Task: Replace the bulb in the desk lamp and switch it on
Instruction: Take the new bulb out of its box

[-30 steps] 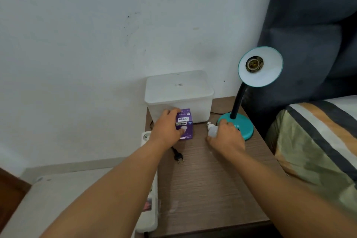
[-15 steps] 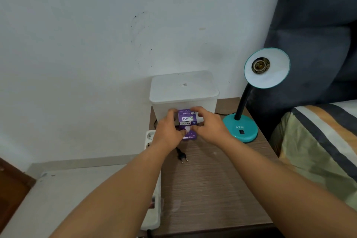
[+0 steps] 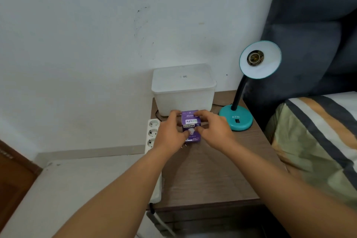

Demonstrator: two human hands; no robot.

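Observation:
A teal desk lamp stands at the back right of the bedside table, its base [image 3: 236, 122] flat on the wood and its shade [image 3: 267, 67] tipped toward me. Its socket [image 3: 255, 58] is empty. A purple bulb box [image 3: 190, 121] is held just in front of the white container. My left hand [image 3: 170, 134] grips the box's left side. My right hand [image 3: 215, 131] grips its right side, fingertips on the top edge. The loose white bulb is not clearly visible. Plug prongs [image 3: 184, 146] peek out under my left hand.
A white lidded container [image 3: 183, 91] sits against the wall at the back of the wooden table [image 3: 212, 176]. A white power strip [image 3: 153, 133] lies along the table's left edge. A striped bed [image 3: 318, 141] borders the right side, with a dark headboard behind the lamp.
My right hand left the spot beside the lamp base, moved left and closed on the purple box. The white bulb it held there is no longer seen. My left hand stayed on the box.

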